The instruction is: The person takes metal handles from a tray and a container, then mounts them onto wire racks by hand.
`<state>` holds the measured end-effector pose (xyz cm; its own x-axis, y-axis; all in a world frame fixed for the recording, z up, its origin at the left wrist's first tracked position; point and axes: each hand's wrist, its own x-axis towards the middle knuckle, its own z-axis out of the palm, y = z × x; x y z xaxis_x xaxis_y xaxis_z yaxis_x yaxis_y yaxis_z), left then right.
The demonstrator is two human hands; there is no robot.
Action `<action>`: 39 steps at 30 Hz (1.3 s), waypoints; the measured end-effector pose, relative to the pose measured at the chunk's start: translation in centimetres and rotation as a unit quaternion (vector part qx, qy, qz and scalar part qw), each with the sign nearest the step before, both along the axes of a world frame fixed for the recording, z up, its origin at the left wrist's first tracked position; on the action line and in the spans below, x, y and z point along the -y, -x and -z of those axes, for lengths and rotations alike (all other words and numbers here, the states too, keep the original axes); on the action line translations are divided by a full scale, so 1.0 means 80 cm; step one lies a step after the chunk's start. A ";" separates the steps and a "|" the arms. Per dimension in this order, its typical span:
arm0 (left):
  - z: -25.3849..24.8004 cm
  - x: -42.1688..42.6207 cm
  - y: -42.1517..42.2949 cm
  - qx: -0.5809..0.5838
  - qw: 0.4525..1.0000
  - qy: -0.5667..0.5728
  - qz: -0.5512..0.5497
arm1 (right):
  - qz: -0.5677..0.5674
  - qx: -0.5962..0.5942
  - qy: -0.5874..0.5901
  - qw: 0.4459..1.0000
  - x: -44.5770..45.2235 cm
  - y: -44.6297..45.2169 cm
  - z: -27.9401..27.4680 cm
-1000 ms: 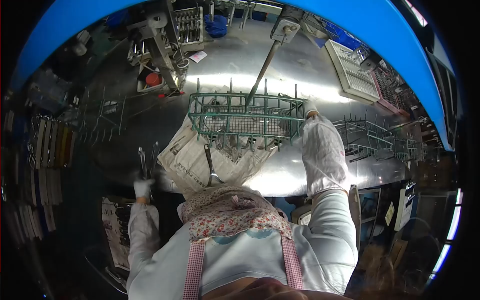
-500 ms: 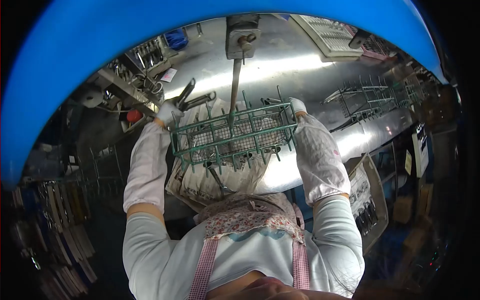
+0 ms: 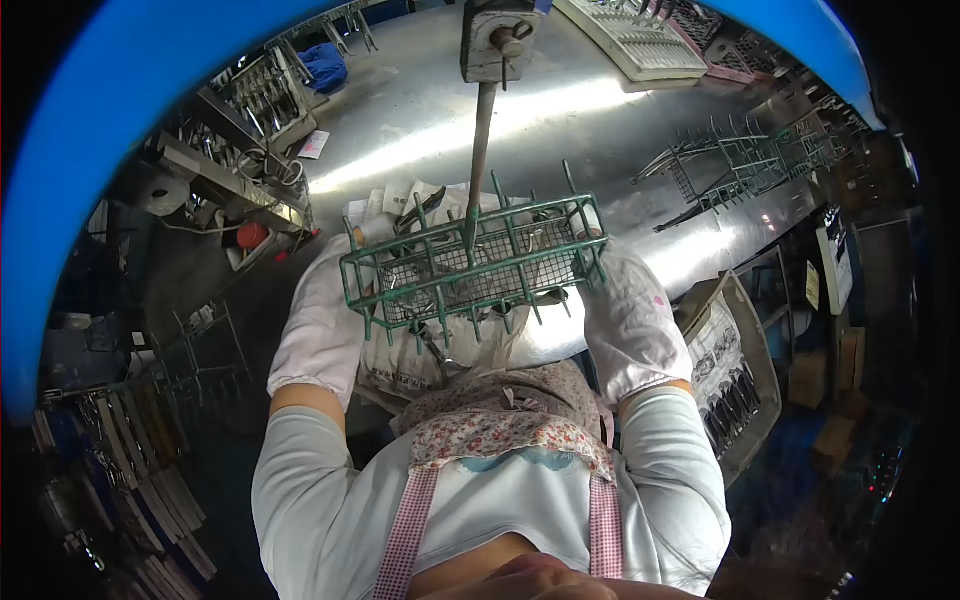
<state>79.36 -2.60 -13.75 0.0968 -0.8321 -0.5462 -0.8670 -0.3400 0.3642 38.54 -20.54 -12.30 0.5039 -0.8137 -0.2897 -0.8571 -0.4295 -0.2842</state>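
Observation:
A green wire rack (image 3: 480,262) with a mesh bottom hangs on a rod (image 3: 482,150) in front of my hands and hides much of them. My left hand (image 3: 374,231), in a white glove, is behind the rack's left end. It appears closed on a dark two-handled tool (image 3: 422,207), whose far part is covered by the rack. Behind the rack's right end is my right hand (image 3: 590,218), its fingers hidden by the wires and the sleeve. Below lie pale printed sheets (image 3: 400,368) and small metal pieces, partly covered by the rack.
On the metal table (image 3: 420,110), more green racks (image 3: 730,165) stand at the right. A pale tray (image 3: 635,45) is at the back, and a tray with dark-handled tools (image 3: 740,400) is at lower right. Metal parts (image 3: 265,95) and a red round object (image 3: 252,235) sit at the left.
My left hand has moved right, behind the rack's end, with the dark tool. The tool's handles now show less. My right hand is further hidden. The view has shifted slightly.

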 end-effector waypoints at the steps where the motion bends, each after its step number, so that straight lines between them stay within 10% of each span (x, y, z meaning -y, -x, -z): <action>1: 0.001 -0.002 0.003 0.003 1.000 0.018 -0.023 | 0.018 0.006 -0.003 1.000 -0.007 0.004 0.005; 13: 0.143 -0.133 0.017 -0.232 0.828 0.193 -0.472 | 0.151 0.216 0.081 0.961 -0.149 0.129 -0.004; 15: 0.194 -0.214 0.029 -0.241 0.829 0.125 -0.490 | 0.167 0.284 0.102 0.939 -0.184 0.190 -0.019; 16: 0.181 -0.251 0.046 -0.071 0.945 0.027 -0.317 | 0.176 0.286 0.147 0.930 -0.202 0.221 -0.033; 18: 0.162 -0.319 0.099 -0.262 0.810 0.072 -0.520 | 0.248 0.293 0.199 0.902 -0.228 0.294 -0.031; 19: 0.113 -0.336 0.128 -0.289 0.778 -0.081 -0.552 | 0.295 0.291 0.222 0.883 -0.245 0.331 -0.039; 22: 0.168 -0.395 0.127 -0.194 0.904 -0.184 -0.333 | 0.398 0.243 0.255 0.847 -0.288 0.457 -0.036; 25: 0.055 -0.336 0.224 -0.105 0.960 -0.244 -0.085 | 0.513 0.086 0.203 0.829 -0.337 0.569 -0.030; 31: -0.131 -0.138 0.452 -0.174 0.924 -0.335 0.067 | 0.620 -0.132 0.026 0.773 -0.446 0.727 -0.022; 39: -0.194 -0.019 0.820 -0.289 0.909 -0.084 0.288 | 0.692 0.010 0.042 0.720 -0.485 0.879 0.019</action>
